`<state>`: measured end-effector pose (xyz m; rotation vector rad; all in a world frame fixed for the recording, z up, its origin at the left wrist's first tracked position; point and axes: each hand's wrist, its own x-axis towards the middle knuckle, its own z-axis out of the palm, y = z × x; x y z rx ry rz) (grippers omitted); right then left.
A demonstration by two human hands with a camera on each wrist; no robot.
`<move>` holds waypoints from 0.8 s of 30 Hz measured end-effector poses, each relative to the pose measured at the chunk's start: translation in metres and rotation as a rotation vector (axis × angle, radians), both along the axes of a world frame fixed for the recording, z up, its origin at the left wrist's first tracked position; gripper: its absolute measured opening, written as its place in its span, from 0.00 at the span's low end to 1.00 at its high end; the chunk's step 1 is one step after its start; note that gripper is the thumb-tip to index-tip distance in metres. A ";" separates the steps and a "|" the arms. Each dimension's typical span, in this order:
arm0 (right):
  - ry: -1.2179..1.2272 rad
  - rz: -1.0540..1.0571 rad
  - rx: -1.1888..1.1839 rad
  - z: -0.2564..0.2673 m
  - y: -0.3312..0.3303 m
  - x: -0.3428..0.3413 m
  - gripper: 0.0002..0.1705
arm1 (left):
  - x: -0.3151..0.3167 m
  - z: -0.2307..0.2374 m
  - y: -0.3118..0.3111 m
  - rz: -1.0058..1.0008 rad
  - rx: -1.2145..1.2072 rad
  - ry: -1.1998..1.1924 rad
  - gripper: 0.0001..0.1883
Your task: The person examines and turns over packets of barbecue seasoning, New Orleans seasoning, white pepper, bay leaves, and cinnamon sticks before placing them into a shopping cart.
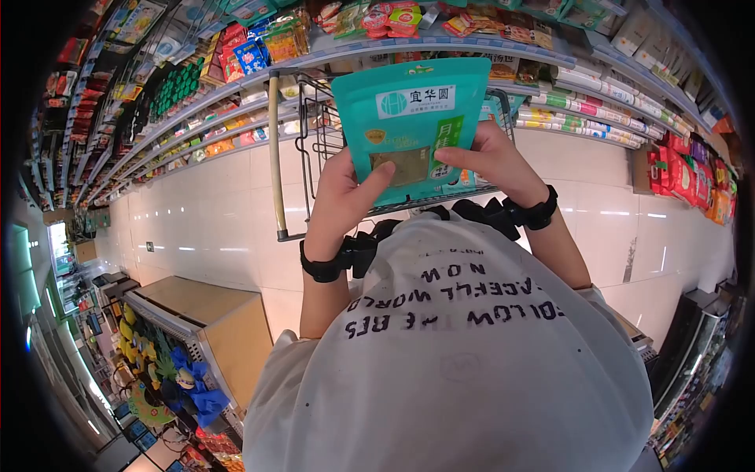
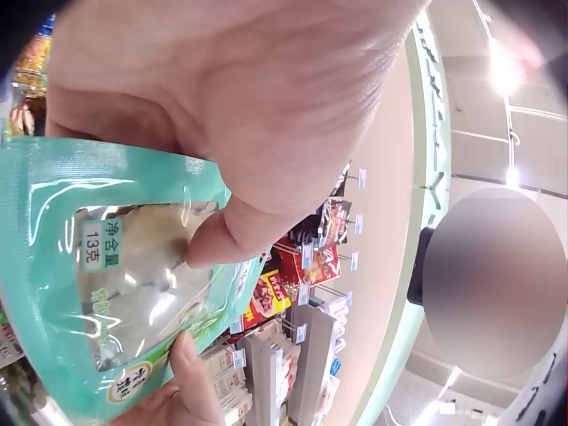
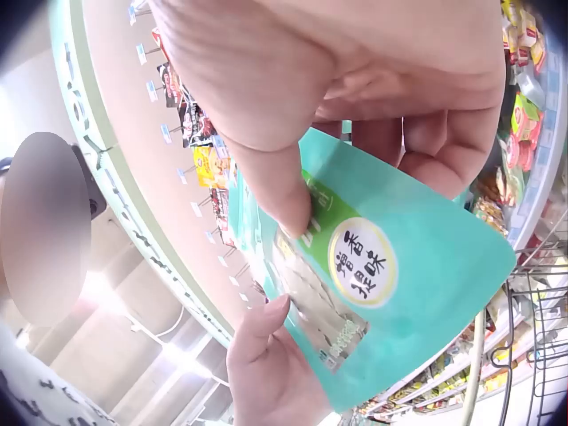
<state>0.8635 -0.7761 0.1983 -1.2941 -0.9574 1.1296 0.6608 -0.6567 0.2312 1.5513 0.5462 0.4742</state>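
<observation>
A teal pouch of dried bay leaves (image 1: 421, 118) is held up in front of the chest, its printed front facing me. My left hand (image 1: 340, 195) grips its lower left edge, thumb on the front beside the clear window. On the opposite edge, my right hand (image 1: 503, 164) pinches the pouch with the thumb over the green label strip. Through the window of the pouch (image 2: 142, 275) in the left wrist view, flat pale leaves show. In the right wrist view the fingers of the right hand (image 3: 355, 62) bend behind the pouch (image 3: 426, 257).
A wire shopping cart (image 1: 311, 149) stands right behind and below the pouch, its pale handle bar (image 1: 275, 157) at the left. Shelves of packaged goods (image 1: 283, 43) curve across the far side. A wooden-sided display stand (image 1: 228, 338) is at lower left, red packages (image 1: 688, 177) at right.
</observation>
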 end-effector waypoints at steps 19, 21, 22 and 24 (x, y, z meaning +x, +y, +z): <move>0.205 -0.226 -0.266 0.002 0.025 -0.031 0.27 | -0.010 -0.020 0.039 0.071 -0.234 -0.189 0.37; 0.008 0.080 -0.061 0.020 0.025 -0.028 0.28 | -0.012 -0.023 0.042 0.043 -0.244 -0.177 0.37; 0.005 0.081 -0.062 0.019 0.027 -0.028 0.28 | -0.012 -0.026 0.042 0.044 -0.246 -0.179 0.37; 0.018 0.167 0.014 0.013 0.030 -0.029 0.27 | -0.013 -0.033 0.043 0.066 -0.156 -0.192 0.36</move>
